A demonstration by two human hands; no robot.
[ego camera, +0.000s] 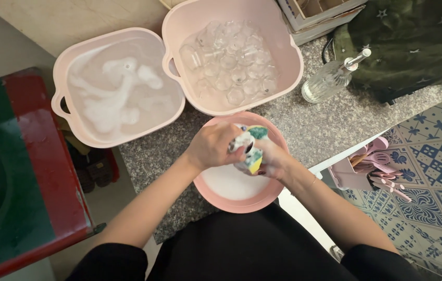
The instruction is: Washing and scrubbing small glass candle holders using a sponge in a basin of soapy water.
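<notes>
Both hands meet over a round pink bowl [231,195] with white foamy water, which stands on a speckled granite counter [314,130]. My left hand [211,147] is closed around a small foam-covered item; it is too hidden to tell what it is. My right hand [275,162] grips a yellow and green sponge [255,165] that wraps over that item. The sponge's green face [258,132] shows on top. Suds cover the fingers of both hands.
Behind the bowl sit two square pink tubs: the left tub [62,78] holds soapy water, the right tub [288,57] several clear glass jars [231,65]. A glass dispenser bottle [330,80] stands to the right. A red-rimmed green sink [33,156] is on the left, a pink utensil holder [348,177] lower right.
</notes>
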